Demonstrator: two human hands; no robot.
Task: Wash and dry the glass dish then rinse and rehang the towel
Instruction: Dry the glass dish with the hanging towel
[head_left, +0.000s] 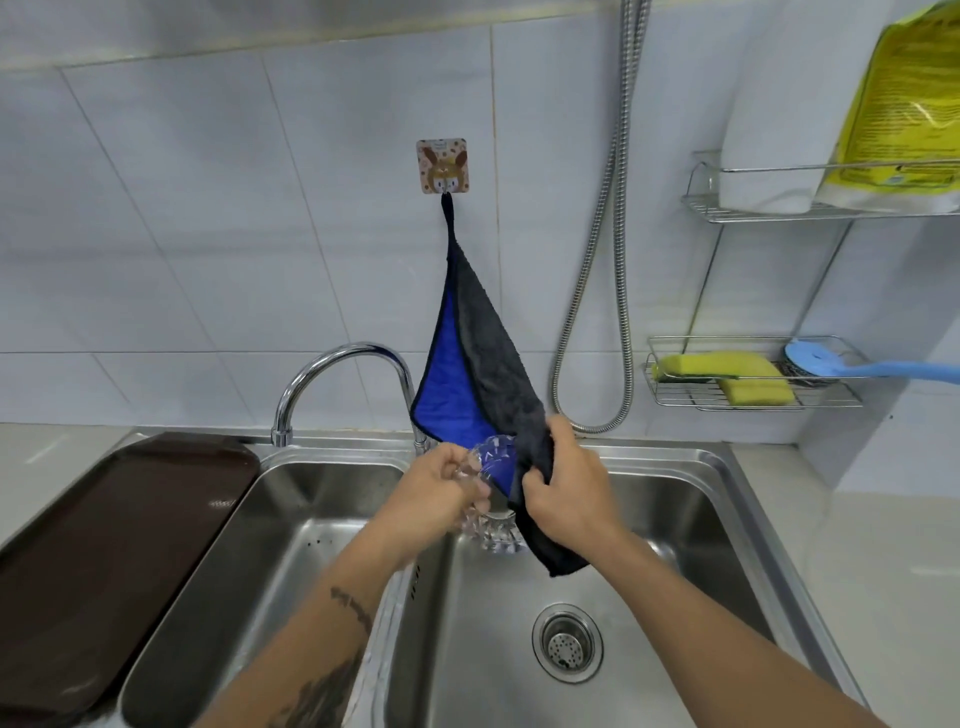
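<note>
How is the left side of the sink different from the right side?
The left steel sink basin looks narrower than the right steel sink basin. A round metal drain strainer shows in the right basin; no drain shows in the left one. The dark brown plastic tray borders the left basin, while the hands work over the right basin and the divider. Both are shiny steel and hold no dishes.

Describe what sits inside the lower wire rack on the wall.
The lower wire rack holds yellow sponges and the head of a blue brush. Something dark beneath the brush head is hidden.
</note>
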